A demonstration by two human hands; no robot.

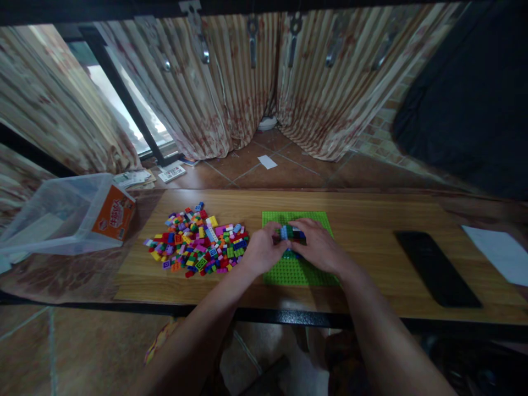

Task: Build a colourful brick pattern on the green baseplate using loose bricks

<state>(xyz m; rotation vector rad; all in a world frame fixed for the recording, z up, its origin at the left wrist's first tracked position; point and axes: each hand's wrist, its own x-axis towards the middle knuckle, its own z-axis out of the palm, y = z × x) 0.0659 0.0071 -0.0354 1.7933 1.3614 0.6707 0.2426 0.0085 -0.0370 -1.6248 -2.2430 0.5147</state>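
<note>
The left hand (266,246) and the right hand (319,243) meet over the green studded baseplate (299,273). Each grip is drawn nearly together, thumb and fingers pinching a small cluster of blue bricks (284,232) from opposite sides. The cluster is over the middle of the baseplate, light blue at its left and darker toward the right hand.

Just left of the baseplate, a loose heap of multicoloured toy bricks (200,247) spreads over the wooden tabletop (379,220), its right edge close to the left hand and forearm. Beyond the tabletop's left end stands a clear plastic bin (66,220) with an orange label (114,215). To the right lie a black phone-like slab (438,268) and, farther along, a white sheet (497,253). Striped curtains (235,93) hang behind.

The fingers cover much of the cluster, so its full shape and whether it is seated on the studs cannot be told. The bin is cut off at the left edge; single bricks deep in the heap are hard to make out.
</note>
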